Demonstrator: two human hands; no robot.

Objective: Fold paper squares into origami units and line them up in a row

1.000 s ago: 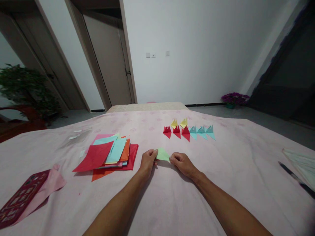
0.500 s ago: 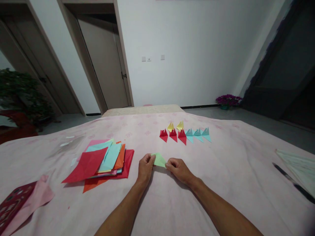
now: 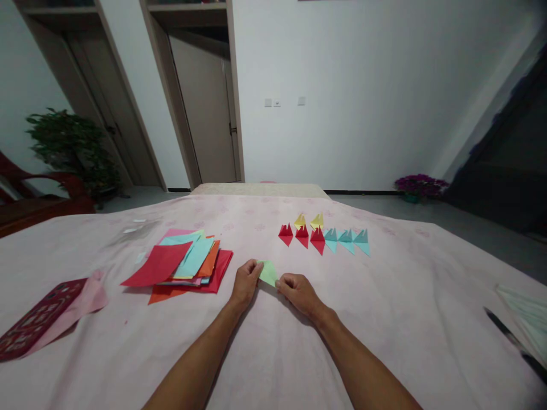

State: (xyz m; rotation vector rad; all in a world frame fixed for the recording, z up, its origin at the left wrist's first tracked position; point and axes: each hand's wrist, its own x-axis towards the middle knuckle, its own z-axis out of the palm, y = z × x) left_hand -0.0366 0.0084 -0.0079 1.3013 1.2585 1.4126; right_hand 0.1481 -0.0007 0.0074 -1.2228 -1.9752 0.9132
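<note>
A small piece of light green folded paper [image 3: 268,273] is stretched between my two hands, just above the tablecloth. My left hand [image 3: 247,283] pinches its left end between thumb and fingers. At its lower right corner, my right hand [image 3: 300,293] is closed on the paper too. Beyond the hands stand several folded paper figures: red ones [image 3: 302,236], light blue ones [image 3: 346,240] and two yellow ones [image 3: 317,221] behind. To the left of my left hand lies a loose stack of coloured paper sheets [image 3: 200,259], with a red sheet on top.
A pink patterned cloth [image 3: 265,364] covers the table. A dark red patterned packet [image 3: 40,319] with pink paper lies at the left edge. On the right are a black pen [image 3: 508,330] and a pale printed sheet [image 3: 527,313]. A wooden chair [image 3: 55,191] stands beyond the left side.
The view has turned and tilted slightly, so the scene sits differently in the frame. Both hands still hold the green paper, which appears slightly more tilted down to the right.
</note>
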